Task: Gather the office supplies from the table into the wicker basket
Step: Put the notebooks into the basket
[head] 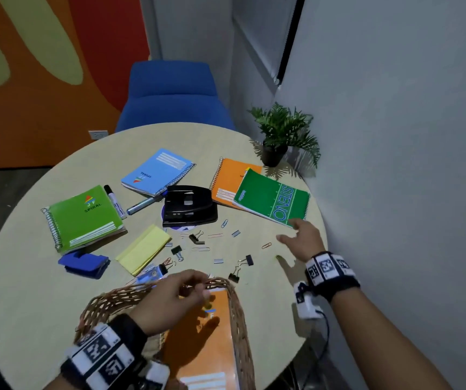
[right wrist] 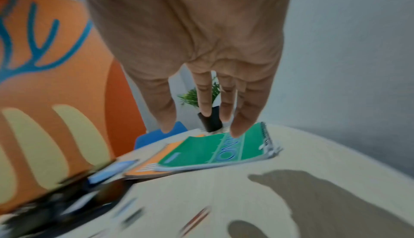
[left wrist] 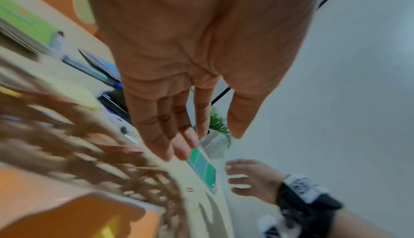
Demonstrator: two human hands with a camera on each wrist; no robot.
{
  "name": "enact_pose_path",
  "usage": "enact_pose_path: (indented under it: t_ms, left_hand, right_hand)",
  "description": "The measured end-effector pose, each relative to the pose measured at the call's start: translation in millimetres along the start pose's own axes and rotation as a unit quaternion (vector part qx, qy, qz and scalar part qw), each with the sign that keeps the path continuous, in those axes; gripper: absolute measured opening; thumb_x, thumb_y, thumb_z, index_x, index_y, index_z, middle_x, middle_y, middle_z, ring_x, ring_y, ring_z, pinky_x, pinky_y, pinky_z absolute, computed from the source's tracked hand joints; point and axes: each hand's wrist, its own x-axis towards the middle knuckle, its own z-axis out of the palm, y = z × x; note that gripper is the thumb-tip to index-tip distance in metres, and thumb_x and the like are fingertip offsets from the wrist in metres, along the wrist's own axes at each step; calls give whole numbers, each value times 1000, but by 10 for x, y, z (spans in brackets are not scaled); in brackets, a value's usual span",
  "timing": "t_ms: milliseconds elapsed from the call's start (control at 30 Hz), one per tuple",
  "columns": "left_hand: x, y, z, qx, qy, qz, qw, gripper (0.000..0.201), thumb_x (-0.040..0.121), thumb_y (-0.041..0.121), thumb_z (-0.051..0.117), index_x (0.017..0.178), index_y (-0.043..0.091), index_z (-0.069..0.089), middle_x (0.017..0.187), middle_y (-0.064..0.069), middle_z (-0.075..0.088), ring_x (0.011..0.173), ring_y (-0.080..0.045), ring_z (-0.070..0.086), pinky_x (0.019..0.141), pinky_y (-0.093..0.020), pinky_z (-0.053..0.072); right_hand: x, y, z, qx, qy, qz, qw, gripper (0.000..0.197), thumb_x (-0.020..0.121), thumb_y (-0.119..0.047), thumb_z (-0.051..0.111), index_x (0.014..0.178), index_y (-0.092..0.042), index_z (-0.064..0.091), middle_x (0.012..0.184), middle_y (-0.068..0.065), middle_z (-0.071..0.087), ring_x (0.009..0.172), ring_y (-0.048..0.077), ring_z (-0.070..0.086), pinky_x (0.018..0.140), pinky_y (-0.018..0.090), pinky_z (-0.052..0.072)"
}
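The wicker basket [head: 240,316] sits at the table's near edge with an orange notebook [head: 198,347] inside. My left hand [head: 198,287] hovers over the basket's far rim with straight fingers [left wrist: 156,135] and holds nothing. My right hand [head: 289,232] is spread open just above the table, at the near corner of the green steno pad [head: 271,198]. In the right wrist view its fingertips [right wrist: 237,130] hang over the steno pad [right wrist: 212,151], which lies on another orange notebook [head: 231,178]. A green spiral notebook [head: 85,218], blue notebook [head: 157,171], hole punch [head: 188,205], two markers [head: 144,204] and a yellow pad [head: 143,249] lie further left.
Binder clips [head: 244,261], paper clips and staple strips are scattered between the punch and the basket. A blue case [head: 84,264] lies at the left. A potted plant [head: 279,136] stands at the far right edge by the grey wall. A blue chair [head: 169,94] is behind the round table [head: 29,291].
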Motion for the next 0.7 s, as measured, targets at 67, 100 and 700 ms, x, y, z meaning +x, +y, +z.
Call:
enact_pose_path:
  t_ms: [67,100,700]
  left_hand:
    - [403,282,112,-87,-3,-10,996,25,92,28,57,116,23,60,112,3,64,98,-3,65,79,-17,53]
    - [649,418,190,-147,2,-25,989,25,92,23,57,116,17,61,112,-2,65,98,-10,65,81,-20,53]
    - [2815,725,1160,-567,124,-240,779,15,92,10,50,78,6,52,66,-9,52,60,-21,50,60,-31,46]
  right_hand:
    - [514,22,-151,-44,5,-24,999,66,79,-18,77,137,-9,47,142,14,49,126,30,51,106,38,41]
    - [773,33,-210,-61,4,-37,997,66,78,-13,76,137,-8,48,141,15,50,125,30,52,105,36,43]
    - [2286,455,-150,-248,-80,-24,965,44,87,-12,64,129,-3,50,134,19,53,121,33,54,99,35,46]
